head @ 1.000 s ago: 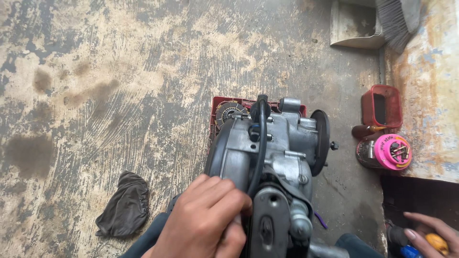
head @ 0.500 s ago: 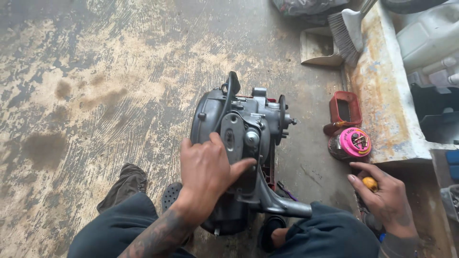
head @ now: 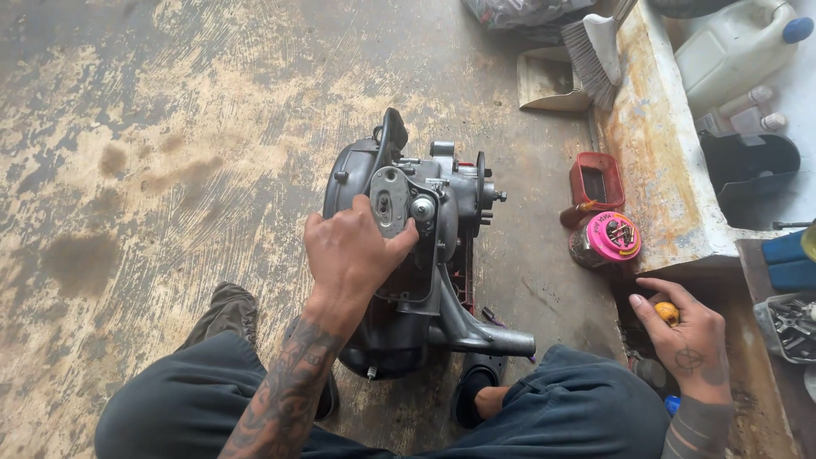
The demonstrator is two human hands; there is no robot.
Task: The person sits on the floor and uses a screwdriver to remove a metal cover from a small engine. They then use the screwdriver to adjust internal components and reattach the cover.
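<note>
A dark grey engine block [head: 429, 280] stands upright on the concrete floor between my knees. My left hand [head: 350, 255] rests on its front cover, fingers curled over the casing and thumb near a round silver cap [head: 422, 207]. Down at the right, my right hand [head: 684, 340] is closed around a tool with an orange handle end [head: 667, 313]; most of the tool is hidden under the hand.
A pink-lidded jar [head: 605, 240] and a small red tray [head: 596, 181] sit right of the engine. A rusty metal ledge [head: 659, 144] carries a brush [head: 595, 47], with a white jug [head: 731, 51] beyond it. A dark rag [head: 228, 310] lies by my left leg. A box of tools [head: 790, 323] sits far right.
The view has pulled back and up, showing more of the right side. My left hand stays on the engine cover. My right hand has come into fuller view on the orange-handled tool.
</note>
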